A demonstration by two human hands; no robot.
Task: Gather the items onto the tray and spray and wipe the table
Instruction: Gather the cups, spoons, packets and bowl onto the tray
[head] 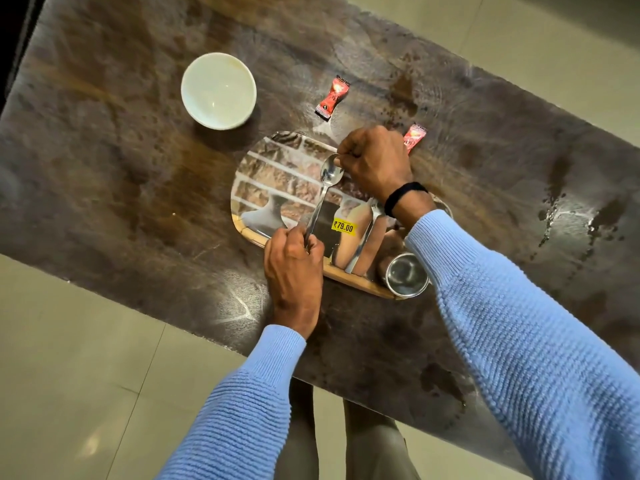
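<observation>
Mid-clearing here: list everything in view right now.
table: one, dark brown, mottled, fills the view.
tray: one, brick print, table centre.
bowl: one, white, on the table, left of the tray.
sachets: two, red, on the table beyond the tray.
spoon: one, steel, above the tray.
second utensil: one, steel, on the tray under the right wrist.
cup: one, steel, tray's near right corner.
price sticker: one, yellow, on the tray.
left hand: grips the spoon's handle.
right hand: pinches the spoon's bowl; black wristband.
</observation>
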